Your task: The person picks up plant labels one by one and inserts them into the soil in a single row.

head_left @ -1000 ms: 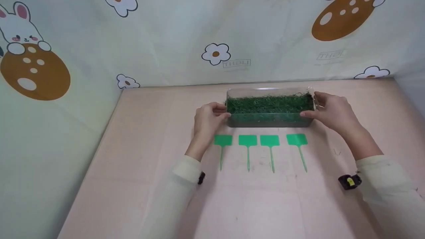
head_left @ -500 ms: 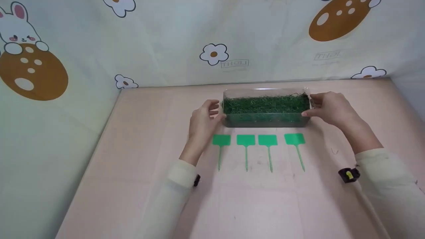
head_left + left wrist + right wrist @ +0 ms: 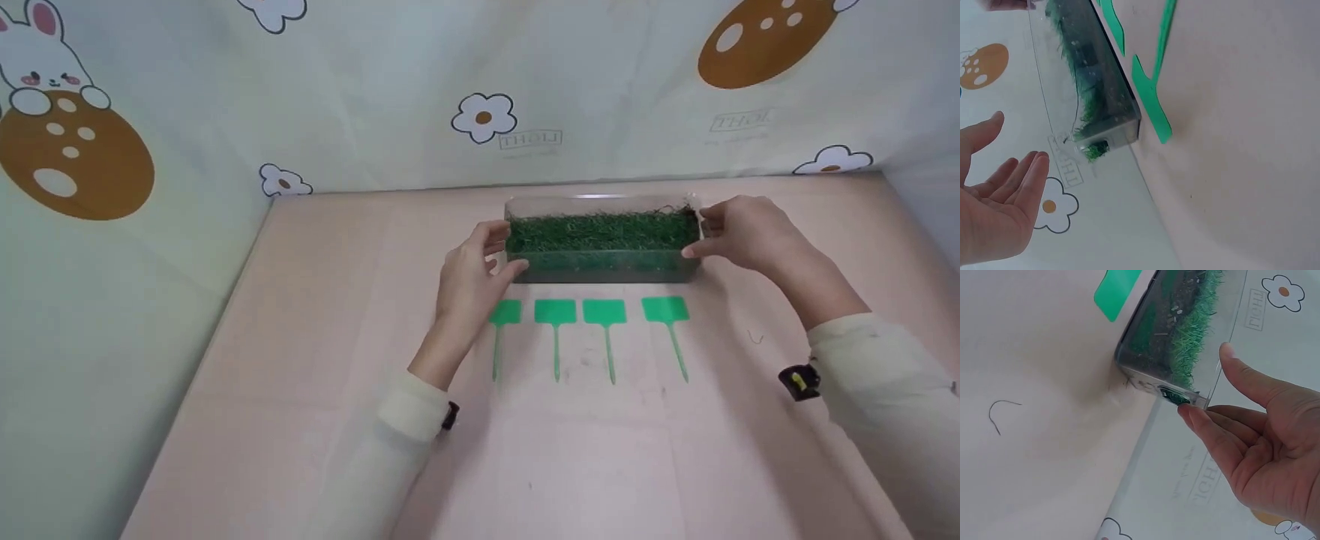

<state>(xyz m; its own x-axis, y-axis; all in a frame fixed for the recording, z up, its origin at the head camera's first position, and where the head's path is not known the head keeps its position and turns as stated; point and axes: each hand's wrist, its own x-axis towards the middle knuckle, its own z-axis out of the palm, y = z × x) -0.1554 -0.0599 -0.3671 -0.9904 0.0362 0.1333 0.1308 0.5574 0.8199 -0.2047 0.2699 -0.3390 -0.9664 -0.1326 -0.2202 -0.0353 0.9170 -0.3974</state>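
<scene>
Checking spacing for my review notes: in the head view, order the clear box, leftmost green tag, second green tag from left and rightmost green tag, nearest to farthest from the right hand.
From the right hand:
1. Clear box, right end beside it
2. Rightmost green tag, lower left
3. Second green tag from left, farther left
4. Leftmost green tag, farthest left

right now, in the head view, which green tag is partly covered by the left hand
The leftmost green tag: the left hand hides its left edge, while the other three tags show whole.
</scene>
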